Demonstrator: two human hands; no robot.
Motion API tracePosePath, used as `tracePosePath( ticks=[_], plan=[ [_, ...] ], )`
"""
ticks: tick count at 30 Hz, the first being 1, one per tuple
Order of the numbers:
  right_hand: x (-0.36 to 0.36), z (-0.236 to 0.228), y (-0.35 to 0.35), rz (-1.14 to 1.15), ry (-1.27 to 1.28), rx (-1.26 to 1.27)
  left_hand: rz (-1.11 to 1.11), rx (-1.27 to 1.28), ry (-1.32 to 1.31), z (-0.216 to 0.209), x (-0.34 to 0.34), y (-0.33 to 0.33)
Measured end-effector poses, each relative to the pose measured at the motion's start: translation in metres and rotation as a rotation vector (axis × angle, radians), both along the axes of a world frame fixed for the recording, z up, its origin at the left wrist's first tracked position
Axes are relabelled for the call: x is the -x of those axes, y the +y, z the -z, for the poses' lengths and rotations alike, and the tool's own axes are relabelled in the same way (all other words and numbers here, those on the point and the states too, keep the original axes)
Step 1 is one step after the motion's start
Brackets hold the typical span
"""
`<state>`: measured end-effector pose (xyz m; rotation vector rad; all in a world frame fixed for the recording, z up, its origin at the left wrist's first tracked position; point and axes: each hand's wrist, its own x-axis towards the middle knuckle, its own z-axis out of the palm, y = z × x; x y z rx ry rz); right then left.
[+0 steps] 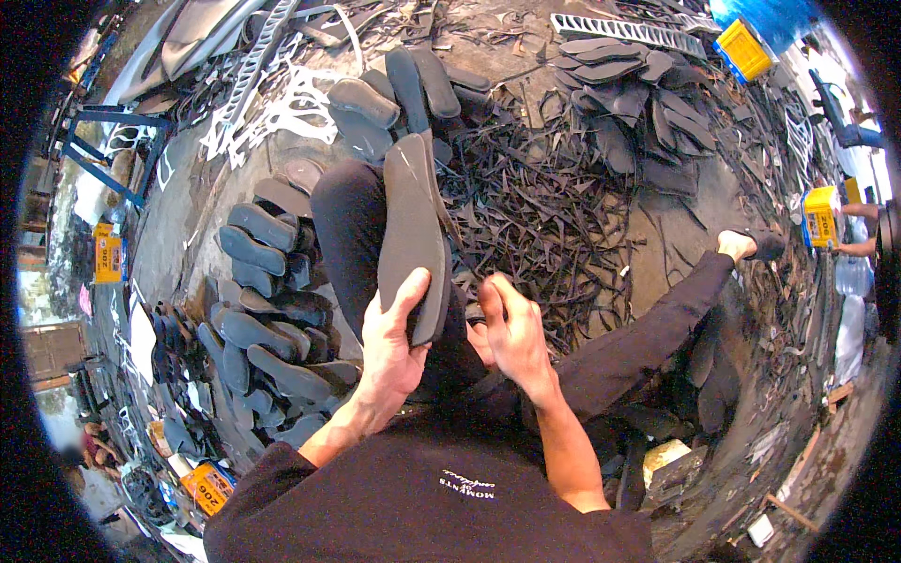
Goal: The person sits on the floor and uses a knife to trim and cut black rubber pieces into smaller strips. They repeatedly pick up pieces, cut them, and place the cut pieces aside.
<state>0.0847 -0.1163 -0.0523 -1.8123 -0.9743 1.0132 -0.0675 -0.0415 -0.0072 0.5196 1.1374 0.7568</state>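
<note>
My left hand (392, 352) grips the heel end of a long dark grey shoe sole (413, 230), thumb on top and fingers underneath. The sole points away from me over my bent left leg (347, 220). Along its right edge a thin dark strip (444, 211) stands partly away from it. Just right of the heel end, my right hand (516, 342) is closed with its fingers curled, apart from the sole. Whatever it may hold is hidden. Part of my bare foot (481, 343) shows behind that hand.
Thin dark offcuts (535, 216) cover the floor ahead. Stacked soles (267, 338) lie at the left, more soles (394, 94) beyond my knee, and another pile (638, 103) at the far right. White cut-out scrap (291, 113) lies far left. My right leg (648, 342) stretches rightward.
</note>
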Motion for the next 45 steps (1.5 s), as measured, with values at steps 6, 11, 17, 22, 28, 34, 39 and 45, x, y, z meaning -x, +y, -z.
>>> tracePosePath(
  ticks=[6, 11, 17, 22, 28, 34, 39, 45],
  plan=[
    [-0.051, 0.102, 0.105, 0.134, -0.037, -0.404, 0.253, 0.011, -0.048, -0.005, 0.013, -0.037],
    [-0.05, 0.024, 0.047, 0.103, 0.765, -0.171, 0.209, -0.12, -0.07, 0.018, 0.011, -0.024],
    [0.0, -0.02, -0.053, 0.162, 0.448, -0.042, 0.403, -0.25, 0.002, 0.065, 0.001, 0.002],
    [0.01, -0.017, -0.1, 0.069, 0.069, 0.008, 0.463, -0.082, -0.141, 0.031, -0.034, 0.036],
    [0.004, 0.009, -0.126, 0.261, -0.451, -0.143, 0.693, 0.038, -0.314, -0.008, -0.035, 0.038],
    [-0.021, -0.033, -0.121, 0.269, -0.427, -0.124, 0.819, -0.063, -0.352, -0.012, -0.035, 0.022],
    [-0.07, -0.128, -0.107, -0.059, -0.134, 0.104, 0.931, -0.23, -0.313, -0.024, -0.032, 0.017],
    [-0.105, -0.147, -0.071, -0.244, -0.013, 0.144, 1.057, -0.223, -0.211, -0.031, -0.048, 0.004]
  ],
)
